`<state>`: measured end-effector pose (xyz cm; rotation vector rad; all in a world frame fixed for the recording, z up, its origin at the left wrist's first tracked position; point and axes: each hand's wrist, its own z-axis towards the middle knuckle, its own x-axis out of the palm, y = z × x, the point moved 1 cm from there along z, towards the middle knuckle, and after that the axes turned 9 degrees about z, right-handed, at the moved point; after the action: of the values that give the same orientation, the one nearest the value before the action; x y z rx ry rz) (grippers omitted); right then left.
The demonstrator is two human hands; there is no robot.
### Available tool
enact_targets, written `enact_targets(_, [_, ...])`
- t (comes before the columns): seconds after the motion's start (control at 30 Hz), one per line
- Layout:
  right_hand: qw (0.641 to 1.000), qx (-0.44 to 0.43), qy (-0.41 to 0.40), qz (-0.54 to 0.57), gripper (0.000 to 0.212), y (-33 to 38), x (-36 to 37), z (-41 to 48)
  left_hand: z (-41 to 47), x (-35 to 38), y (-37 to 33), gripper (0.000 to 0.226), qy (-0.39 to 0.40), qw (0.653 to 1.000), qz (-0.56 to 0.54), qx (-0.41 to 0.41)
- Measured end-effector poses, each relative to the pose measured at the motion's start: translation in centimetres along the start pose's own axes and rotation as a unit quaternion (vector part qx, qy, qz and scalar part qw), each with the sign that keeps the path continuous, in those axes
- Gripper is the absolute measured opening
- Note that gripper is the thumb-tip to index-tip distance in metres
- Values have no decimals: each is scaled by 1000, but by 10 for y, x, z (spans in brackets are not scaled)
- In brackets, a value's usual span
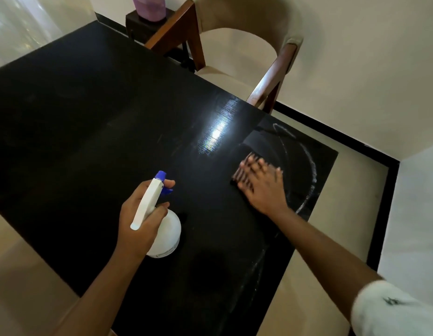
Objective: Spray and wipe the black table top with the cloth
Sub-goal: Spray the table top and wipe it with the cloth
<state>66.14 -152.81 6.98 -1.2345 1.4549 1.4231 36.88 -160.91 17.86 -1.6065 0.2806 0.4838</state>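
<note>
Right sleeve (pixel 392 309), white, sits closest at the bottom right corner, bare forearm running up from it onto the table. Black table top (pixel 89 132) fills most of the view, glossy, with a bright glare patch (pixel 217 134) near its far right edge. Cream chair (pixel 234 57) with brown wooden arms stands at the far edge, seat partly tucked under the table. Pale floor (pixel 351 180) with a black border strip shows to the right. Wet arc-shaped streak (pixel 313 170) curves across the table's right corner, just right of the right hand. Spray bottle (pixel 165 234), white body with blue nozzle and trigger, is over the near-centre of the table, tilted with the nozzle pointing away; can't tell if its base touches the surface. Left hand (pixel 137 214) grips the bottle's neck, thumb and fingers wrapped round it, index finger stretched out beside the blue trigger. Right hand (pixel 261 187) lies palm down near the right corner, fingers straight and spread, pressing flat on the cloth (pixel 251 146). The cloth is dark, hard to separate from the table top, pokes out beyond the fingertips, and is blurred. Purple container (pixel 150 8) stands on a small dark stand (pixel 137 25) beyond the far corner, left of the chair.
</note>
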Motion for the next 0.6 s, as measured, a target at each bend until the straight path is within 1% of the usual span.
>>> enact_targets(0.07, [998, 65, -12, 8, 62, -18, -14, 36, 3, 5, -4, 47, 3, 1000, 4, 11])
enact_targets(0.13, [994, 107, -20, 23, 62, -20, -19, 57, 6, 8, -7, 47, -1, 1000, 2, 20])
enact_targets(0.2, [991, 127, -32, 39, 62, -12, -16, 60, 8, 11, -10, 47, -7, 1000, -3, 24])
enact_targets(0.23, [991, 123, -33, 41, 62, -7, -13, 54, 9, 13, -12, 46, -6, 1000, -7, 26])
enact_targets(0.3, [996, 75, -30, 36, 64, 7, -2, 28, 11, 16, -15, 45, -3, 999, -10, 31])
enact_targets(0.4, [998, -44, -30, 29, 66, 34, 15, -24, 16, 21, -16, 57, -9, 999, -9, 33])
enact_targets(0.47, [994, -109, -15, 20, 65, 45, 26, -43, 18, 22, -16, 52, -21, 999, -7, 42])
enact_targets(0.53, [989, -147, 2, 16, 65, 41, 24, -29, 21, 25, -19, 46, -28, 998, 1, 54])
enact_targets(0.6, [990, -141, 8, 9, 66, 29, 16, 8, 24, 28, -22, 47, -24, 998, 3, 56])
